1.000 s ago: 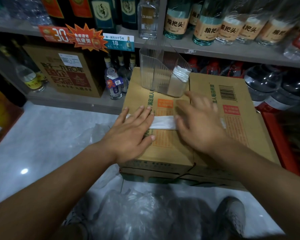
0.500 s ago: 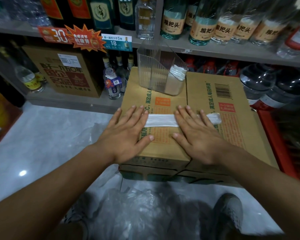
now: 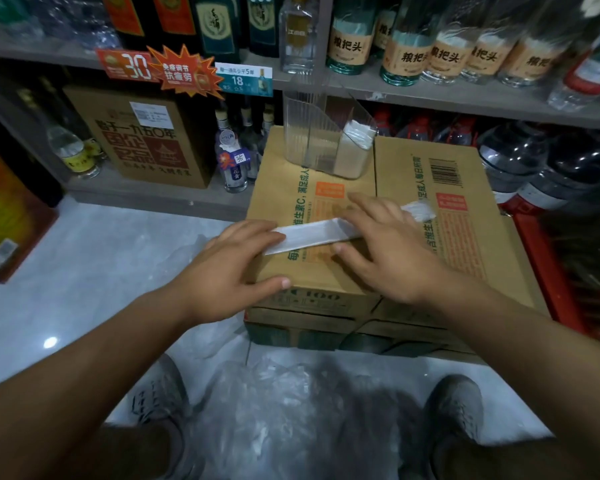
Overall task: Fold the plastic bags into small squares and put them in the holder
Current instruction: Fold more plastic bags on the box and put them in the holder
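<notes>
I see the plastic bag (image 3: 312, 234), folded into a long strip, lying across the cardboard box (image 3: 465, 216) top, its long axis running left-right. My left hand (image 3: 229, 271) pinches its left end; my right hand (image 3: 388, 251) presses flat on it. The holder (image 3: 312, 133) stands at the far edge.

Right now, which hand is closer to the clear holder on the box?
Right. The right hand rests on the bag strip just below the holder; the left hand sits farther down-left at the box edge.
</notes>
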A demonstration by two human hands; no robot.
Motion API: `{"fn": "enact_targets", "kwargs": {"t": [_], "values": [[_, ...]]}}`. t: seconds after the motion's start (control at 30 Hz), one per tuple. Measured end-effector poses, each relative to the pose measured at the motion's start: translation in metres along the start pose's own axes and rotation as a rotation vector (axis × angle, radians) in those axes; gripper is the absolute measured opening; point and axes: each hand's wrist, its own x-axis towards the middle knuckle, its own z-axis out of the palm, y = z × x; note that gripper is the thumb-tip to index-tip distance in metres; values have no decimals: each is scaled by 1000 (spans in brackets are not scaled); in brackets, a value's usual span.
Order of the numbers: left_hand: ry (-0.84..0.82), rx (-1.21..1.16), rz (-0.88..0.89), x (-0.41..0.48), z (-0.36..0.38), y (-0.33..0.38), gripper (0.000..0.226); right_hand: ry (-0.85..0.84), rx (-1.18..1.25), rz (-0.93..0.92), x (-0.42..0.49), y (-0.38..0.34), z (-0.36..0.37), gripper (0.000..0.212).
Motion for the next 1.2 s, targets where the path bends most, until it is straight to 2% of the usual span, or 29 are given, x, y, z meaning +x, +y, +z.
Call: {"fn": "enact_targets", "kwargs": {"t": [0.17, 0.37, 0.57, 0.67, 0.8, 0.9, 0.97, 1.03, 1.1, 1.2], "values": [[49, 71, 82, -9, -5, -3, 69, -82, 61, -90, -4, -23, 12, 52], [145, 138, 144, -15, -5, -3, 34, -98, 18, -90, -6, -29, 17, 52], [150, -57, 117, -13, -9, 2, 13, -55, 8, -116, -8, -32, 15, 52], [190, -256, 95, -8, -11, 13, 2, 26, 38, -141, -10, -35, 16, 40], [172, -633, -11, -1, -23, 40, 12, 167, 266, -65, -11, -38, 17, 10], [50, -880, -99, 6, -22, 47, 57, 163, 527, 132, -11, -40, 12, 4], [-11, -861, -123, 13, -14, 47, 72, 156, 735, 261, -11, -41, 10, 5], [-36, -801, -134, 21, -4, 47, 69, 151, 986, 380, -12, -42, 10, 5], [-40, -759, -139, 27, 4, 47, 59, 128, 1262, 485, -11, -44, 9, 19], [-32, -618, -115, 35, 14, 43, 45, 122, 1432, 570, -10, -41, 5, 25]]}}
